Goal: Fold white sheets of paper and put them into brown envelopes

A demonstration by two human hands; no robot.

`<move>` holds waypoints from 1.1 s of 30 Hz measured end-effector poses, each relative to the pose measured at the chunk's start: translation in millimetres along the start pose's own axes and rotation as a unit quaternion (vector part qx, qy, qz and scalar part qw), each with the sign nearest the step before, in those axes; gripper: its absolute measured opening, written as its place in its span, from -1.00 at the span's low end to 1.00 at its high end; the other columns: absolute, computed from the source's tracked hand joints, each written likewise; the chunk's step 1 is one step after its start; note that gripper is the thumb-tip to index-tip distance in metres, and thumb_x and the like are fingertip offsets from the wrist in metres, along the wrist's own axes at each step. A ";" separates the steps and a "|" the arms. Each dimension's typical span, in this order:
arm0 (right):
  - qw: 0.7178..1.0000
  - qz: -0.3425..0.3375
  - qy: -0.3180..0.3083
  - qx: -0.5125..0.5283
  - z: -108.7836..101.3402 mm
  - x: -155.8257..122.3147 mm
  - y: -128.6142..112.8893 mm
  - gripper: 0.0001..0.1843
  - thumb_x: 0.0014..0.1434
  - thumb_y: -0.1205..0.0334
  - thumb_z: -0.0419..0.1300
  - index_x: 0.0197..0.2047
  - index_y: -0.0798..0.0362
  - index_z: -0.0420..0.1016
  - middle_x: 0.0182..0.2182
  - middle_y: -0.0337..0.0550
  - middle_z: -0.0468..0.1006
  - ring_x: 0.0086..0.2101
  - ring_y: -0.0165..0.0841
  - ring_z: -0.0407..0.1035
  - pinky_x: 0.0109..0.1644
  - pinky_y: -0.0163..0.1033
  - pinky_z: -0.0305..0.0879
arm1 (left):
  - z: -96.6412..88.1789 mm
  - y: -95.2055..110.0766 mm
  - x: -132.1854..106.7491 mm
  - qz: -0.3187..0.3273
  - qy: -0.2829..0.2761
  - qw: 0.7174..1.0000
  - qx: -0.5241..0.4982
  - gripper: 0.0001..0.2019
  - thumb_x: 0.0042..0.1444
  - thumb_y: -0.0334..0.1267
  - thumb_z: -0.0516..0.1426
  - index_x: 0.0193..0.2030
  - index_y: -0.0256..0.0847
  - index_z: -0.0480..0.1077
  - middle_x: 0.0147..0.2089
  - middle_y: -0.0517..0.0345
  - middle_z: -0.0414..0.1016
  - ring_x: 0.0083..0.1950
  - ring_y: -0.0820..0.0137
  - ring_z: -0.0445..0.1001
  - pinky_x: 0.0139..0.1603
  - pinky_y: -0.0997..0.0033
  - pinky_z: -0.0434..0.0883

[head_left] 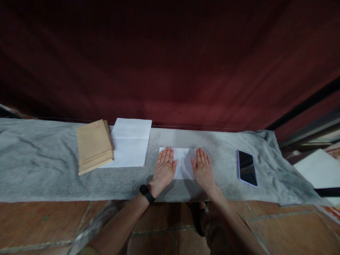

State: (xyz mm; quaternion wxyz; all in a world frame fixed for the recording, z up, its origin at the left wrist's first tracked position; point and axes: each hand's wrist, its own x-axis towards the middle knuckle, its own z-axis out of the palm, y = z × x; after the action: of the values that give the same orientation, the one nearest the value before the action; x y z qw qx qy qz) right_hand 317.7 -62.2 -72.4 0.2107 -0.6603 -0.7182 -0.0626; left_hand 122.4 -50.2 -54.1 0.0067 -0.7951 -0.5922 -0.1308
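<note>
A folded sheet of white paper point(183, 163) lies on the grey cloth in front of me, its long side running left to right. Flat on its left end rests my left hand point(165, 166), fingers stretched out and pointing away from me. My right hand point(203, 167) presses on the right end in the same way, palm down. Both hands cover parts of the paper's ends. To the left, a stack of white sheets point(130, 148) with a crease across the middle lies partly under several brown envelopes point(94, 143).
Grey cloth point(47, 177) covers the long narrow bench. On its right side lies a phone point(247, 168) with a pale purple case. A dark red curtain point(170, 71) hangs behind the bench. A white panel point(320, 168) stands at the far right, and tiled floor point(154, 242) shows below.
</note>
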 end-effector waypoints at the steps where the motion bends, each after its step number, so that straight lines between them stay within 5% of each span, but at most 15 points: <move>1: 1.000 -0.007 -0.008 0.015 0.4 3.1 -6.3 -0.35 0.48 0.06 -0.24 0.44 0.31 0.08 0.39 0.23 0.17 0.39 -0.08 0.03 0.40 0.11 0.06 | 1.0 3.5 0.8 0.014 0.000 1.000 -0.008 -0.42 0.41 -0.17 -0.19 0.47 -0.46 0.03 0.50 -0.19 0.06 0.55 0.19 -0.06 0.53 0.05 -0.03; 11: 0.991 -0.041 -0.104 0.076 12.1 18.2 -51.7 -0.40 0.49 0.10 -0.27 0.42 0.22 0.18 0.40 0.07 0.17 0.40 -0.18 0.01 0.46 0.06 -0.05 | 10.8 20.7 8.9 0.049 -0.045 0.998 -0.010 -0.41 0.32 -0.38 -0.15 0.49 -0.41 -0.02 0.52 -0.19 0.03 0.54 0.21 -0.05 0.51 0.03 -0.01; 33: 0.997 -0.061 -0.056 -0.001 10.2 4.8 -27.5 -0.44 0.48 0.12 -0.12 0.45 0.13 0.12 0.43 0.09 0.10 0.37 -0.11 0.07 0.43 0.07 -0.02 | 5.4 1.4 4.4 0.022 -0.019 1.000 -0.001 -0.46 0.41 -0.23 -0.19 0.45 -0.38 0.10 0.51 -0.10 0.06 0.54 0.23 -0.03 0.52 0.08 0.00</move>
State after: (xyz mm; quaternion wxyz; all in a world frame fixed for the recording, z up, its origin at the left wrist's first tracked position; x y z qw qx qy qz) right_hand 288.5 -57.4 -74.6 0.1647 -0.6177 -0.7680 -0.0391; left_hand 126.0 -45.6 -58.2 -0.0023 -0.8103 -0.5744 -0.1163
